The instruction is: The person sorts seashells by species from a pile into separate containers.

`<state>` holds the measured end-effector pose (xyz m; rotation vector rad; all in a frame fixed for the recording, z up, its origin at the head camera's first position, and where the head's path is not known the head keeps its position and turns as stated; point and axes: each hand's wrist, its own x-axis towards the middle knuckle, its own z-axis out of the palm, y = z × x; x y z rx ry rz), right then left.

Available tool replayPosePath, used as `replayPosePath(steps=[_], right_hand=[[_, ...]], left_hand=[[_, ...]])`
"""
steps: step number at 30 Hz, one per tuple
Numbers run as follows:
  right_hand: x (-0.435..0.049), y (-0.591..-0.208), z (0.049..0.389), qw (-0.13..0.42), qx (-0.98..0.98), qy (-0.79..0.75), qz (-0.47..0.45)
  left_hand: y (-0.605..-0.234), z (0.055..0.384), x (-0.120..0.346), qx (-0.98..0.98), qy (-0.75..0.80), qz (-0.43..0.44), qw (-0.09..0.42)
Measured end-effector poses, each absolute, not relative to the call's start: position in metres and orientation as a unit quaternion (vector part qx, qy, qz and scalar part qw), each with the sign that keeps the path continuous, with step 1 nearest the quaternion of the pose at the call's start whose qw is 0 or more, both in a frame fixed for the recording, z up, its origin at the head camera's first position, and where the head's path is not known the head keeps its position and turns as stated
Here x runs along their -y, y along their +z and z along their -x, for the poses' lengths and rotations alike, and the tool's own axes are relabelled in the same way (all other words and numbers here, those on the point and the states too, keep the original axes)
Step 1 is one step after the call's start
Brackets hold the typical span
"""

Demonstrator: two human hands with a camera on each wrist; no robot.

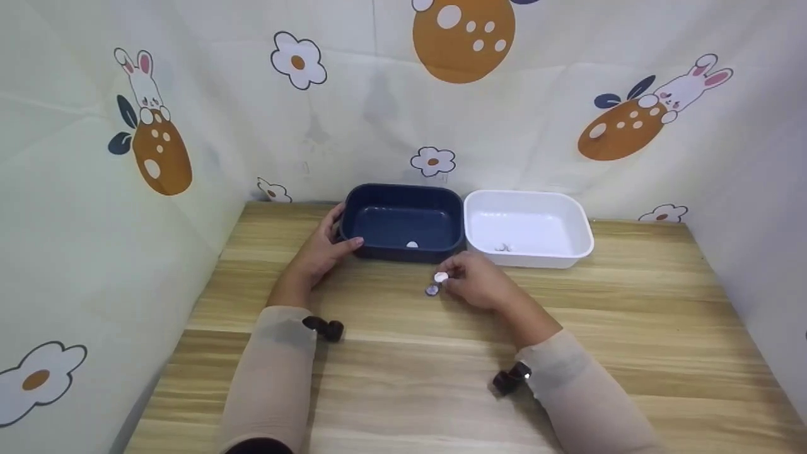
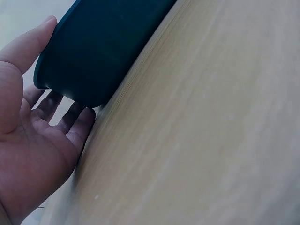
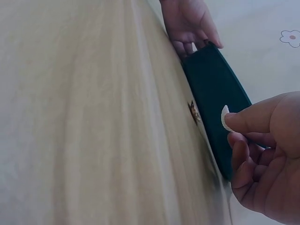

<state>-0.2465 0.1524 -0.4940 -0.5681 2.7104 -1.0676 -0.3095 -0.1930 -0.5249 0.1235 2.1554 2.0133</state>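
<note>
My left hand [image 1: 318, 252] grips the left end of a dark blue rectangular container [image 1: 403, 253], its thumb at the near rim and its fingers around the end wall. In the left wrist view the fingertips [image 2: 86, 117] reach the container's lower edge. Between thumb and finger, my right hand [image 1: 479, 280] pinches a small white shell-like piece [image 3: 226, 119], curved with a ridged edge. Just below it on the table lies another small shell-like piece [image 1: 432, 290], which looks brown and patterned in the right wrist view. A white round piece [image 1: 412, 244] lies inside the blue container.
A white rectangular container [image 1: 570, 258] stands right beside the blue one, with a few tiny pale bits [image 1: 502, 248] in it. The wood-grain table [image 1: 403, 391] is backed by a patterned cloth [image 1: 372, 94] with rabbits and flowers, close behind both containers.
</note>
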Motion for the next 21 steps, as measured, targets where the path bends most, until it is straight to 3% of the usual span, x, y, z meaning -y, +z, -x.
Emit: replayPosePath(steps=[21], right_hand=[[-0.143,-0.470,0.250,0.050,-0.910,-0.390,0.129]], left_hand=[[-0.524,0.309,0.194,-0.732,0.673,-0.039,0.096]])
